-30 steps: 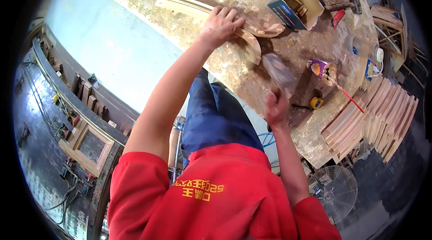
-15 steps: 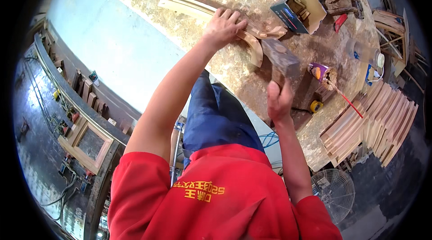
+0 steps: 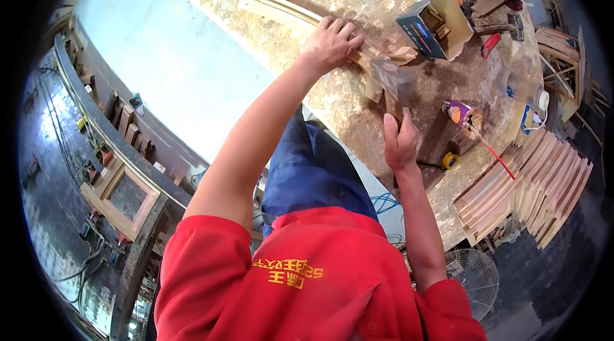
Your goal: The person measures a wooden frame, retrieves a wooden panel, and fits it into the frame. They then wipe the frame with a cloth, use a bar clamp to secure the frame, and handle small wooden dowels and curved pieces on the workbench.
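Observation:
My left hand (image 3: pixel 331 46) is closed over a pale wooden piece (image 3: pixel 281 11) lying on the worn tabletop. This piece is made of long, slightly curved strips, and a short wooden part (image 3: pixel 403 55) sticks out at its right end. My right hand (image 3: pixel 401 141) grips a hammer (image 3: pixel 393 106) by its wooden handle. The hammer's head is smeared by motion and lies over the right end of the wooden piece, hiding part of it; whether they touch I cannot tell.
An open box (image 3: pixel 457 28) with small wooden pegs stands beyond the hammer. To the right are another hammer (image 3: pixel 495 29), a purple container (image 3: pixel 456 112) with a red stick, a yellow tape measure (image 3: pixel 451 161) and a plastic bottle (image 3: pixel 521 88). Curved wooden slats (image 3: pixel 531 181) are stacked at the table's right edge.
The hammer's head has swung left and a little up, onto the wooden piece's right end. My left hand keeps its hold. The whole view has shifted slightly.

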A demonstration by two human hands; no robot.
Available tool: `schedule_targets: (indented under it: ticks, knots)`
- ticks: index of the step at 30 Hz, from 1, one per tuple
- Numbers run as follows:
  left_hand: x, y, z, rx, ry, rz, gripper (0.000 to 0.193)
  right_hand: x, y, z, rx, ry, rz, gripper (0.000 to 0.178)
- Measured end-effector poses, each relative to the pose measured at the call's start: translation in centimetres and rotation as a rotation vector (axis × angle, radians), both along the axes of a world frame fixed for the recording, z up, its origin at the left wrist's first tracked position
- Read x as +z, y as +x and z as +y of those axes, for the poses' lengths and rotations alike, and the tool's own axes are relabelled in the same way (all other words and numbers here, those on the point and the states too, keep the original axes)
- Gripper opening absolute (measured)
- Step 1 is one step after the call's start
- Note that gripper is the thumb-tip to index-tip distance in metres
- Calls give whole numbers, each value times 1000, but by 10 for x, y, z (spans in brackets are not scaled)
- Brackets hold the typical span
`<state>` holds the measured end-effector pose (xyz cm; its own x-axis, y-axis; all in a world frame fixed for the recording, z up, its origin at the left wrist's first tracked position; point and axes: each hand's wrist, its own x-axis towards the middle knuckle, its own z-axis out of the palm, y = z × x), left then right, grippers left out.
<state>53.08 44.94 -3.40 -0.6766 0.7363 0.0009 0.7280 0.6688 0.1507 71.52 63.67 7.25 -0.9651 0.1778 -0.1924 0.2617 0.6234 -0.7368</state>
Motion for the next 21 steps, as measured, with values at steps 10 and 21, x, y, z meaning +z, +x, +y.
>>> schedule_targets:
  ticks: [10,21]
  knots:
    - [7,-2,4,-8,-19,-19,39,-3,-4,16,-106,-56,48,34]
    - [2,-1,3,-7,36,59,31,-6,-26,33,-29,143,-99,40]
